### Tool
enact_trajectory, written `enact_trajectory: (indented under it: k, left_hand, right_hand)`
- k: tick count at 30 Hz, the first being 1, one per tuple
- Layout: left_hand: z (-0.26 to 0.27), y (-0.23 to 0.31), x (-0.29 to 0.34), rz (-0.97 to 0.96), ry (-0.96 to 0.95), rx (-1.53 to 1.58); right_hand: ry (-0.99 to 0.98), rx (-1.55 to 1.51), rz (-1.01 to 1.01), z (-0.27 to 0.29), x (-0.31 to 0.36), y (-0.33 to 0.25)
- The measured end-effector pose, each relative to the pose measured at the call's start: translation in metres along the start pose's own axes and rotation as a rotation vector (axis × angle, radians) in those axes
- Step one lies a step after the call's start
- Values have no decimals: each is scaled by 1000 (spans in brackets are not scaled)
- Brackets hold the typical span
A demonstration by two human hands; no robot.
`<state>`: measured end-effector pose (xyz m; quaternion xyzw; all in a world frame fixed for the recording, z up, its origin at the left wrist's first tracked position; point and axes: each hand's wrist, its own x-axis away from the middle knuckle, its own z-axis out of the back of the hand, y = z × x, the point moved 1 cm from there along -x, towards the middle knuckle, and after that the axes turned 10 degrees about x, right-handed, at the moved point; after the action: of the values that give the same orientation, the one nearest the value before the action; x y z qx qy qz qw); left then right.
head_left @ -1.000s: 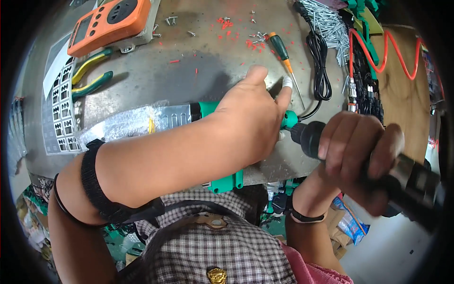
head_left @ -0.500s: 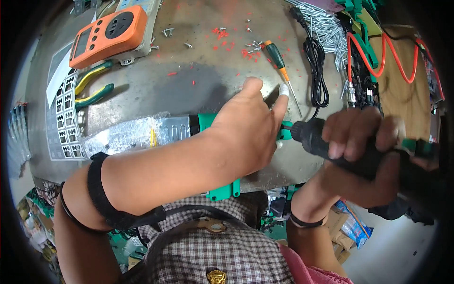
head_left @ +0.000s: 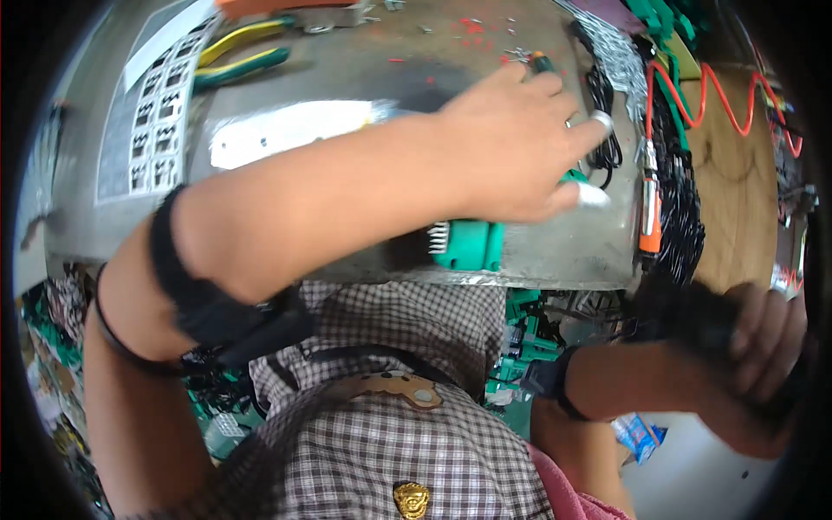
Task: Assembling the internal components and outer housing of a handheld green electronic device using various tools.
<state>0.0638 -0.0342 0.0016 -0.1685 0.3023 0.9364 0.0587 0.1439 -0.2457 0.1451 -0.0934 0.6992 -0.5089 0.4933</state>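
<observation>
My left hand (head_left: 524,143) is stretched over a green plastic housing (head_left: 472,246) near the table's front edge, fingers apart. Two of its fingertips wear white covers. It hides most of the housing; a small green end (head_left: 575,176) shows beneath the fingers. Beyond the knuckles, the green handle of a screwdriver (head_left: 542,63) peeks out, its shaft hidden. At the far right, off the table's edge, my right hand (head_left: 770,342) is closed round a black power screwdriver (head_left: 693,316), smeared by motion and partly lost in the dark rim.
Yellow-green pliers (head_left: 247,56) lie at the back left beside a printed sheet (head_left: 160,130). A clear plastic bag (head_left: 286,130) is behind my left forearm. Loose screws and red bits (head_left: 472,33) lie at the back. A coiled black cable (head_left: 600,113) and a red coiled hose (head_left: 706,95) are right.
My right hand has swung the power screwdriver away from the housing, down and right. My left hand sits farther from my body with fingers spread. The whole view has shifted.
</observation>
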Motion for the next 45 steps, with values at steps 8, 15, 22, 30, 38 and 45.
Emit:
enact_trajectory:
  k: [8, 15, 22, 30, 38, 45]
  left_hand:
    - [28, -4, 97, -112, -233, -34]
    - [13, -3, 97, -85, -129, 27]
    - [12, 1, 96, -79, -110, 19]
    - [18, 4, 91, -58, -158, -39]
    - [6, -1, 88, -46, -91, 41]
    - [28, 3, 88, -1, 42, 160]
  right_hand:
    - [-199, -6, -240, -115, 40, 59]
    - [-478, -23, -131, -123, 31, 73]
    - [-178, -10, -126, -100, 31, 20]
    - [-155, 128, -283, -94, 42, 56]
    - [48, -97, -238, -88, 54, 68]
    - [-369, -126, -239, -60, -16, 53]
